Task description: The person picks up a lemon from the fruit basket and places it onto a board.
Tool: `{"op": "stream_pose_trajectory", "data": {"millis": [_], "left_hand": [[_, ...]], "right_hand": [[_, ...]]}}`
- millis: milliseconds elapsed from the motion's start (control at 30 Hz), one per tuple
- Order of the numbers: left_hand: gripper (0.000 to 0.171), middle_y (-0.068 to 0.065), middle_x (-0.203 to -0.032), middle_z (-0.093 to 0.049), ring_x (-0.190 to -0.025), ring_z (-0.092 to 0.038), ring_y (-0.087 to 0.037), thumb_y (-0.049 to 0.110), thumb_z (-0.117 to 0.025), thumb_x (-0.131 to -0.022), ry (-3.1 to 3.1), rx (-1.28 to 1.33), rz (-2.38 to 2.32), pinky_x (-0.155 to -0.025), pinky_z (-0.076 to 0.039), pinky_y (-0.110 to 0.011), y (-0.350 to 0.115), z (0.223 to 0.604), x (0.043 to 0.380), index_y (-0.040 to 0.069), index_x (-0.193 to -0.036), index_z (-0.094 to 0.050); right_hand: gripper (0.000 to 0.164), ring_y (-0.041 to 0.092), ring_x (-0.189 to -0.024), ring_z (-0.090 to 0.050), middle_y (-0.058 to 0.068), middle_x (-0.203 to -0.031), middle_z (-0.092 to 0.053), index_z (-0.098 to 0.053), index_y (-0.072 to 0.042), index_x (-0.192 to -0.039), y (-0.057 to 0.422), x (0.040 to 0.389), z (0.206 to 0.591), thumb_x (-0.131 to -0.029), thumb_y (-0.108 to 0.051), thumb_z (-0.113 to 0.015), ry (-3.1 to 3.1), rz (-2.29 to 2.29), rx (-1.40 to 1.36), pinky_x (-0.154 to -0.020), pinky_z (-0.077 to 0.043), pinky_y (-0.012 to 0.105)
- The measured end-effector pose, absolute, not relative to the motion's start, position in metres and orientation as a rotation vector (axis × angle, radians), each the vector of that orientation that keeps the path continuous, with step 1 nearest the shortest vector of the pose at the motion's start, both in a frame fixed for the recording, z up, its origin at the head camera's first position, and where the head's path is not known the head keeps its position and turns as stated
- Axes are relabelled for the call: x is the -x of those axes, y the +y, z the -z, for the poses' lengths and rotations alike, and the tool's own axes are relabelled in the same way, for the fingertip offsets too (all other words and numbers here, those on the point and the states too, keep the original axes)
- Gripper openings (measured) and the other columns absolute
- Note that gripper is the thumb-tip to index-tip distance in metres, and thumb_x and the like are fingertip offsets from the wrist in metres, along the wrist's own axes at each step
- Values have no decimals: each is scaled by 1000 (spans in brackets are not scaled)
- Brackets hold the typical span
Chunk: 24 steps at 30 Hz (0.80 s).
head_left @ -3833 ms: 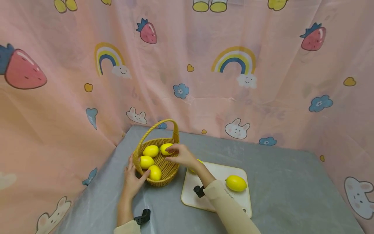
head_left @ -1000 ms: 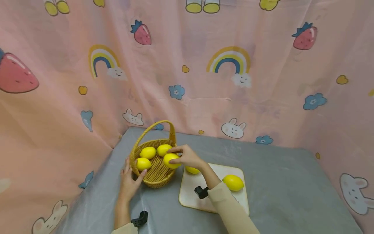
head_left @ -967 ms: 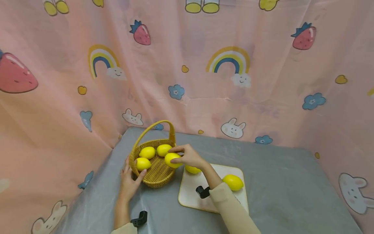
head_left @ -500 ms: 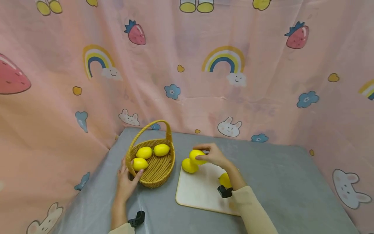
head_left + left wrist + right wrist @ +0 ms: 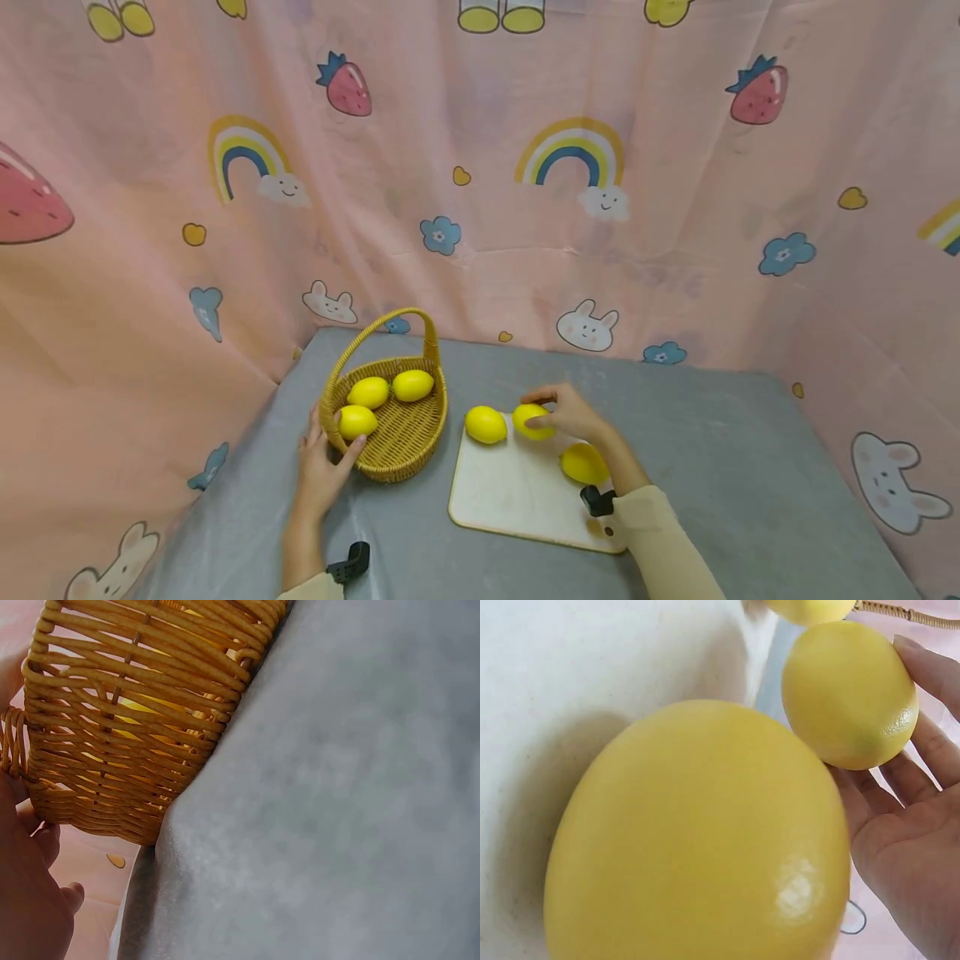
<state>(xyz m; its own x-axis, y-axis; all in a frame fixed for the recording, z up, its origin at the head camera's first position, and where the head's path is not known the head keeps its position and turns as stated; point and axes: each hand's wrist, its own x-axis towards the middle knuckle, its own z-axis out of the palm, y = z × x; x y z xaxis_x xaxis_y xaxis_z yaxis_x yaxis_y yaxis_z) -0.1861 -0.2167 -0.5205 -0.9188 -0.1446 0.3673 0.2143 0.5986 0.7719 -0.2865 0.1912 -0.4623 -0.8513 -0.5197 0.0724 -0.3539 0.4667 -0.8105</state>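
My right hand (image 5: 573, 417) pinches a lemon (image 5: 532, 422) between thumb and fingers at the far part of a white cutting board (image 5: 510, 492). A second lemon (image 5: 486, 425) lies on the board's far left corner. Close by my right wrist sits a third lemon (image 5: 583, 463), which looms large in the right wrist view. On the left, my left hand (image 5: 322, 471) grips the near left side of a yellow wicker basket (image 5: 401, 467), thumb at the rim and fingers along the outer wall. Several lemons (image 5: 412, 385) rest in the basket.
A grey cloth (image 5: 720, 475) covers the table. Behind and at both sides hangs a pink printed curtain (image 5: 675, 167). The basket's tall arched handle (image 5: 382, 321) rises above its bowl. Black wrist cameras (image 5: 597, 501) sit at both cuffs.
My right hand has taken a lemon out of the basket, carried it right past the lemon at the board's corner, and lowered it toward the board. My left hand keeps its grip on the basket.
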Motion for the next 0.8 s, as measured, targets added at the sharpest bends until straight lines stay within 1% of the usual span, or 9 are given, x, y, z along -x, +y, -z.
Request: {"op": "stream_pose_trajectory", "data": {"millis": [200,333,467,600,800], "left_hand": [[68,-22,-164,-8,-149,-9,-47,28,-70,-94,-2433,55,1251,-110,-1,-72,-217,519,186,-6,-146,-44],[67,-25,-163,-10,-148,-9,-47,28,-71,-94,-2433,52,1241,-110,-3,-72,-217,518,187,-7,-146,-45],[68,-24,-163,-10,-148,-10,-47,29,-71,-94,-2437,54,1246,-110,-3,-72,-217,518,187,-6,-146,-45],[68,-23,-164,-8,-148,-10,-47,29,-71,-94,-2438,52,1257,-110,-2,-72,-217,518,187,-7,-146,-44],[69,-22,-164,-9,-148,-9,-48,30,-71,-93,-2433,43,1249,-111,-3,-71,-217,519,186,-7,-146,-45]], "right_hand": [[37,32,-107,-60,12,-114,-70,-69,6,-119,190,289,467,-87,-11,-77,2524,1244,757,-97,-47,53],[35,31,-106,-59,11,-112,-69,-70,4,-117,190,290,471,-86,-9,-77,2512,1224,729,-97,-46,53],[33,31,-106,-59,11,-112,-69,-70,4,-116,190,289,472,-85,-7,-77,2506,1224,711,-98,-46,54],[37,32,-109,-58,12,-115,-68,-68,4,-120,189,287,472,-85,-6,-76,2496,1227,677,-100,-44,55],[44,35,-114,-56,17,-123,-64,-63,6,-127,188,287,472,-86,-6,-75,2476,1220,677,-102,-42,56]]}}
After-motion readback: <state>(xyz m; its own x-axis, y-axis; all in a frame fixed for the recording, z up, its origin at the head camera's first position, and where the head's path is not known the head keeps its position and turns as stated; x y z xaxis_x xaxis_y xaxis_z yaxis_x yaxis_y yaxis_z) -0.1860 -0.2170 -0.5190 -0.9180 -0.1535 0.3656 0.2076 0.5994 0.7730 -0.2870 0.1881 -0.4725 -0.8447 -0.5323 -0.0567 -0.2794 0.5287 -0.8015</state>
